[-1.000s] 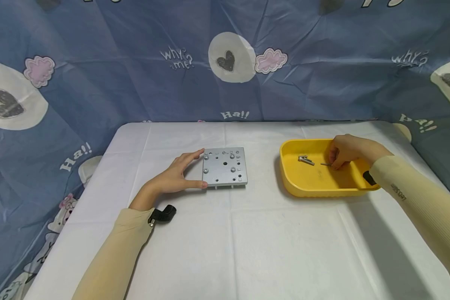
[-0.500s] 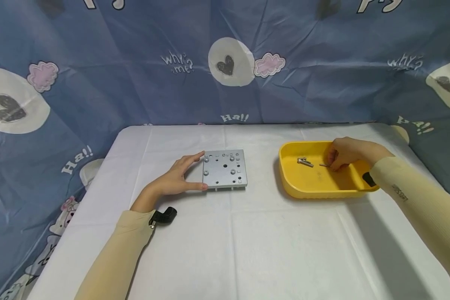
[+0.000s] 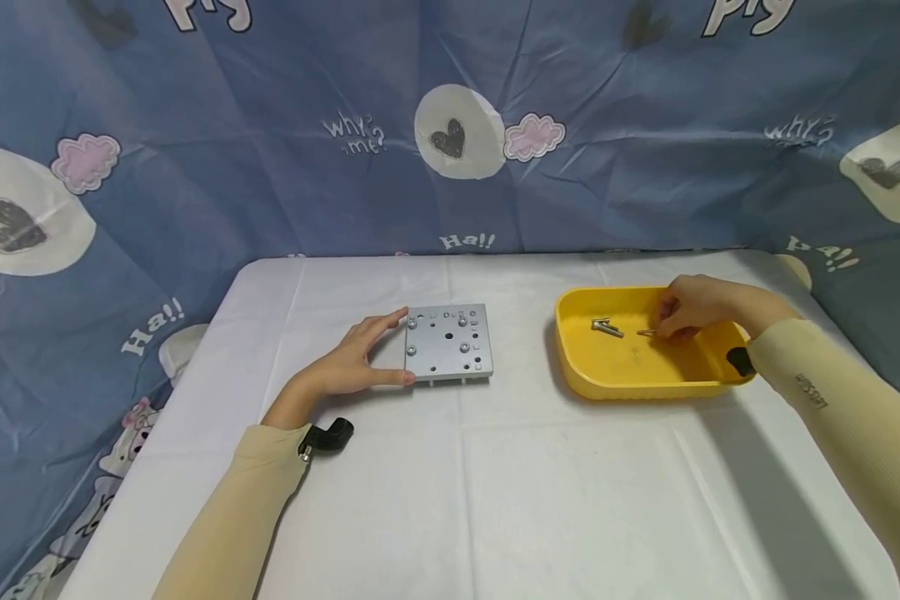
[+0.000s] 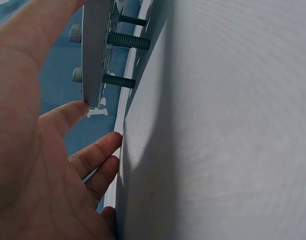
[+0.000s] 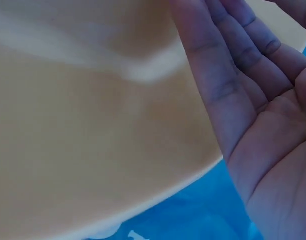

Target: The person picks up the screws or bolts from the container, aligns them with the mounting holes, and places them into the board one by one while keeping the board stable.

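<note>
A square metal plate point(image 3: 448, 342) with holes and socket-head bolts is held up off the white table by bolt shanks, and the left wrist view shows threaded bolts point(image 4: 128, 41) beneath it. My left hand point(image 3: 348, 358) grips the plate at its left side, thumb at the near corner and index finger at the far one. Inside the yellow tray point(image 3: 630, 389), my right hand point(image 3: 690, 307) has its fingertips curled at a thin bolt point(image 3: 647, 332), whose end sticks out to the left. Loose bolts point(image 3: 607, 327) lie left of it. The right wrist view hides the fingertips.
A white cloth point(image 3: 570, 492) covers the table under the plate and the tray. Behind the table hangs a blue printed curtain point(image 3: 285, 167). A black wrist mount point(image 3: 330, 436) sits at my left sleeve.
The head view has tilted up slightly. My left hand stays at the plate, and my right hand keeps its fingertips at the thin bolt in the tray with little visible movement.
</note>
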### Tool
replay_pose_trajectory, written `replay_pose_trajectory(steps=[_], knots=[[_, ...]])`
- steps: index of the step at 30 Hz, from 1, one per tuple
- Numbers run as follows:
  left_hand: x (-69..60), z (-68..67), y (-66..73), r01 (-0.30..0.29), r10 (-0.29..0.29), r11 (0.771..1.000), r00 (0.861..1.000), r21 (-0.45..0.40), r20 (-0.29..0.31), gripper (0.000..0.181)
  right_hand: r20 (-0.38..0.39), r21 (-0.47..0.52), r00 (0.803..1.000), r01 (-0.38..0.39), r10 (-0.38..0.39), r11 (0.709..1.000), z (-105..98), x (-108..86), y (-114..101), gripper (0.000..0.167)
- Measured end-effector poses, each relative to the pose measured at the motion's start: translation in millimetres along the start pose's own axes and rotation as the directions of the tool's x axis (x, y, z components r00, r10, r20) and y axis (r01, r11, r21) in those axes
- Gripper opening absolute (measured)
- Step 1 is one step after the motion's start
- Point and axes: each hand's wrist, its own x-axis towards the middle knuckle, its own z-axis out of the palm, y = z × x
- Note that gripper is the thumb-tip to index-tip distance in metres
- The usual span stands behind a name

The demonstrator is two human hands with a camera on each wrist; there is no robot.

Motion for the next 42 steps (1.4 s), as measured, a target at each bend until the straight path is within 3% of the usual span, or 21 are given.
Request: replay_pose_trajectory(steps=[9, 20, 23, 36, 42], knots=[[0.3, -0.3, 0.3, 0.001, -0.001, 1.0, 1.0, 0.002, 0.0, 0.112, -0.045, 0.062, 0.999, 0.025, -0.022, 0.998, -4, -2.6, -7, 0.019], [-7.2, -3.6, -2.7, 0.016, -0.016, 1.0, 1.0, 0.009, -0.005, 0.112, -0.068, 0.068, 0.994, 0.09, -0.086, 0.994, -5, 0.1, -18, 0.023], [-6.3, -2.7, -2.0, -0.003, 0.003, 1.0, 1.0, 0.001, -0.008, 0.111, -0.086, 0.073, 0.992, 0.094, -0.088, 0.993, -9, -2.2, -23, 0.024], [-1.5, -0.4, -0.8, -0.009, 0.009, 1.0, 1.0, -0.001, -0.014, 0.111, -0.141, -0.028, 0.985, 0.096, -0.099, 0.995, -35, -10.0, -58, 0.025], [-1.4, -0.4, 0.5, -0.009, 0.009, 1.0, 1.0, -0.005, -0.008, 0.111, -0.128, -0.06, 0.986, 0.1, -0.107, 0.993, -39, -6.8, -71, 0.026]])
